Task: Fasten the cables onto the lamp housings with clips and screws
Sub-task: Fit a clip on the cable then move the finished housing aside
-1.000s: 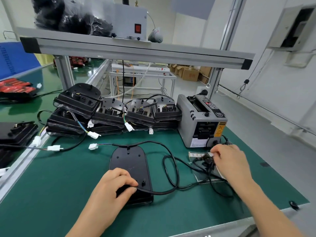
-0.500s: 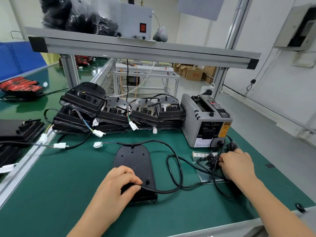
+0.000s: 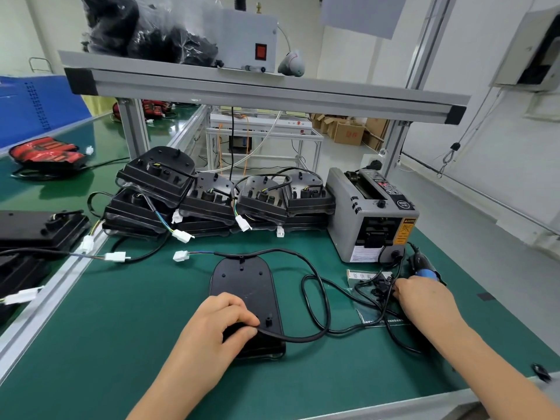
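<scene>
A black lamp housing (image 3: 242, 283) lies flat on the green mat in front of me. Its black cable (image 3: 315, 277) loops off to the right and ends at a white connector (image 3: 181, 255) on the left. My left hand (image 3: 218, 322) rests on the near end of the housing and pinches the cable where it leaves the housing. My right hand (image 3: 424, 301) reaches into a pile of small black clips (image 3: 380, 287) on a clear plastic bag, fingertips curled among them. Whether a clip is held is hidden.
Stacked black lamp housings (image 3: 212, 198) with wired white plugs line the back of the mat. A grey tape dispenser machine (image 3: 368, 213) stands at the right rear, with a blue-tipped electric screwdriver (image 3: 422, 266) beside it. More housings (image 3: 39, 225) sit at the left.
My right hand has slid a little nearer along the mat, from the bag's label end to the clip pile. My left hand stays on the housing and cable.
</scene>
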